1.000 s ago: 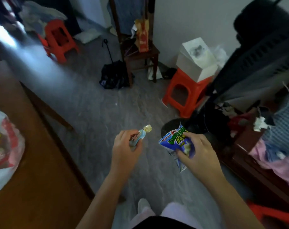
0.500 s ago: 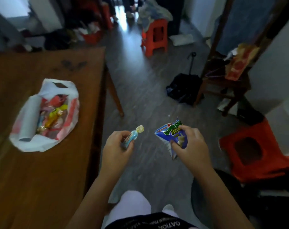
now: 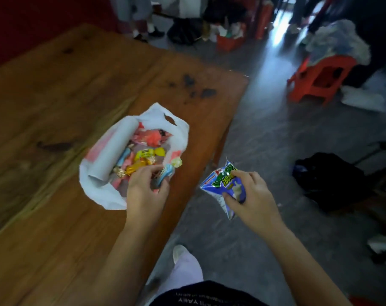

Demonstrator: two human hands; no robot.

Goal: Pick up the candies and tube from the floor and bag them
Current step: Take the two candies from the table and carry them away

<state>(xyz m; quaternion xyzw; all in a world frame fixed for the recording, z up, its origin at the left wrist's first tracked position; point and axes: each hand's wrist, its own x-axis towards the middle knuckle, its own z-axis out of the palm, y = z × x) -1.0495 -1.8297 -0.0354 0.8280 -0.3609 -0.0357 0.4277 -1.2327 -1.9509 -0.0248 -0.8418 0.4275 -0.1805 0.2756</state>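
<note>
Quick one on where I'm at. My left hand [image 3: 143, 191] is curled round a small blue-wrapped candy with a pale yellow twisted end [image 3: 168, 171], pinched between thumb and fingers. It's right at the near-right lip of the white plastic carrier bag with red print [image 3: 181, 129]. It's there because that side gapes open, so the candy only needs letting go to land on the pile. The bag lies slumped on the brown wooden table [image 3: 55, 96] with its mouth towards me, which is why one hand is enough.

My right hand [image 3: 253, 199] is off to the right of the bag, past the table edge and over the grey floor [image 3: 265, 140]. Its fingers and thumb are closed on a blue foil snack packet with green lettering [image 3: 218, 184]. It hangs back so both hands don't crowd the opening at once.

Inside the bag there's a white tube [image 3: 114, 149] along the left wall. Right of it sits a heap of wrapped sweets in yellow, gold and pink [image 3: 150, 152].

What I can't make out: my left hand covers the bag's near-right corner and most of the candy, so I can't tell whether the wrapper touches the plastic. The shot is smeared and the packet's print isn't readable. The tube might be rolled paper rather than a rigid one. The floor under the table is hidden.
</note>
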